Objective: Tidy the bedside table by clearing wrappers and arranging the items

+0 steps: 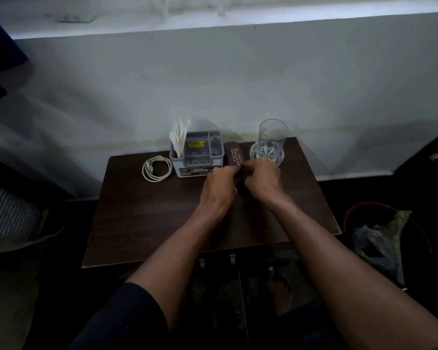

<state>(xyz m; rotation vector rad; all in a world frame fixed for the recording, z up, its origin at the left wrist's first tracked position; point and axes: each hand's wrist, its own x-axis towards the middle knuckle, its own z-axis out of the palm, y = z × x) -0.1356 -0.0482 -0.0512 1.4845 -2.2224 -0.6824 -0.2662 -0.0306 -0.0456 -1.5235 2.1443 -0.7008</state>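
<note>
A maroon spectacle case (234, 153) with gold lettering lies on the dark wooden bedside table (147, 223), between a grey organiser box (197, 162) and a clear drinking glass (272, 140). My left hand (219, 184) and my right hand (262, 178) meet at the case's near end, both with fingers closed on it. The near part of the case is hidden by my fingers. White folded tissues (178, 137) stand in the organiser's left slot. A coiled white cable (155, 169) lies left of the organiser.
The table stands against a pale wall under a window ledge. On the floor at the right, a bin with a red rim (372, 210) holds crumpled plastic wrappers (379, 238). Striped fabric (8, 213) lies at the left. My bare foot (281, 289) shows below the table.
</note>
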